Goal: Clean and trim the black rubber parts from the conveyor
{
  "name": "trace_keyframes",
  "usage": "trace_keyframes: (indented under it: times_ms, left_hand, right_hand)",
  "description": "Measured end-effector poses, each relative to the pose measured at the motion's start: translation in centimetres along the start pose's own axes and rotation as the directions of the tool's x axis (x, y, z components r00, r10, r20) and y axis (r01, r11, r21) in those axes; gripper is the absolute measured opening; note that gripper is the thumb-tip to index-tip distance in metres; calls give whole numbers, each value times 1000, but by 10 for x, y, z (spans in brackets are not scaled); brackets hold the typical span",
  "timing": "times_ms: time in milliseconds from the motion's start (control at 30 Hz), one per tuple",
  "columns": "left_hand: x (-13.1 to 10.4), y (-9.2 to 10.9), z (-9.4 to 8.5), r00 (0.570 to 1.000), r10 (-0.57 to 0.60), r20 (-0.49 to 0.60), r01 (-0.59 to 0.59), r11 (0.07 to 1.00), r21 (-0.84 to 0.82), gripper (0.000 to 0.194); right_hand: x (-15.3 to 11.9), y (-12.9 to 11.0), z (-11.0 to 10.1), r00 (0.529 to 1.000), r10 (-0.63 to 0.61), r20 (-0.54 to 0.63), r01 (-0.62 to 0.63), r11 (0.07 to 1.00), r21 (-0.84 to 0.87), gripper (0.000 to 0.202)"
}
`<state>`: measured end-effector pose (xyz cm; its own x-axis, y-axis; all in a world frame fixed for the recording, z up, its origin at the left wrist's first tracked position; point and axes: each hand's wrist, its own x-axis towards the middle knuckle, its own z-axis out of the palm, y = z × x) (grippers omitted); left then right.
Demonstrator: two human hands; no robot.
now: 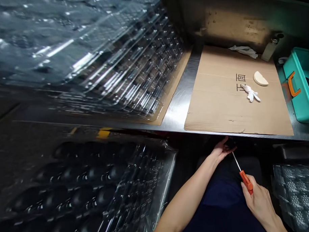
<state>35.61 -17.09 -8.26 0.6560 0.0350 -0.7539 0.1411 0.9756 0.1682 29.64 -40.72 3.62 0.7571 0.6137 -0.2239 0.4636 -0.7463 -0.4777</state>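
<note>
My right hand (260, 198) is wrapped round the orange handle of a screwdriver (246, 181). The thin metal shaft points up and away, its tip close to the fingers of my left hand (221, 151). That left hand is just below the front edge of the metal table (178, 106), thumb and fingers stretched apart; the dark space beyond the fingers hides any detail. Above the hands, a flat cardboard sheet (220, 103) covers part of the table. A white glove (251, 93) and a cream half-round pad (260, 78) lie on it.
Tall stacks of clear plastic trays (122, 69) stand on the table at left. More trays (83, 193) are lower left and others (299, 195) lower right. A teal box (299, 90) with an orange latch, a small bottle (270, 49) and a crumpled white glove (245, 51) are at the right.
</note>
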Motion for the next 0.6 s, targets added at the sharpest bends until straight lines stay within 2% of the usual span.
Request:
trace_keyframes:
  times_ms: [67, 133, 167, 233, 300, 333, 367, 433, 500, 533, 600]
  left_hand:
    - [-1, 1, -5, 998, 54, 34, -55, 998, 44, 27]
    - [-4, -1, -10, 984, 165, 69, -174, 972, 160, 34]
    - [-6, -3, -14, 967, 236, 99, -254, 935, 250, 40]
    - [-13, -7, -19, 912, 360, 196, -410, 801, 436, 51]
    - [-19, -9, -23, 853, 421, 309, -521, 658, 543, 54]
    - [-21, -9, -24, 838, 426, 341, -545, 624, 560, 54]
    - [-22, -9, -24, 835, 433, 340, -550, 629, 550, 53]
    - [-23, -6, -22, 880, 404, 249, -474, 756, 451, 48]
    - [-21, -2, -19, 952, 275, 133, -300, 922, 245, 41]
    - [-20, 0, -17, 976, 193, 105, -206, 969, 136, 39]
    - [-18, 3, -14, 992, 60, 111, -61, 998, 5, 40]
  right_hand:
    - [2, -2, -1, 1000, 9, -4, -9, 1000, -9, 39]
    - [4, -4, -2, 1000, 23, -11, -23, 1000, -15, 40]
    - [4, -5, -3, 999, 30, -11, -30, 999, -14, 40]
    - [5, -7, -4, 999, 47, -7, -47, 999, -7, 39]
    - [6, -9, -5, 998, 68, 13, -68, 998, 4, 38]
    - [6, -9, -6, 997, 78, 22, -78, 997, 8, 38]
    - [6, -10, -6, 996, 86, 29, -86, 996, 9, 38]
    - [7, -9, -5, 995, 94, 39, -94, 996, 3, 37]
    - [7, -8, -4, 994, 92, 52, -92, 996, -4, 36]
    - [7, -7, -3, 994, 88, 62, -88, 996, -3, 35]
    - [8, -7, 0, 994, 80, 79, -80, 997, 2, 34]
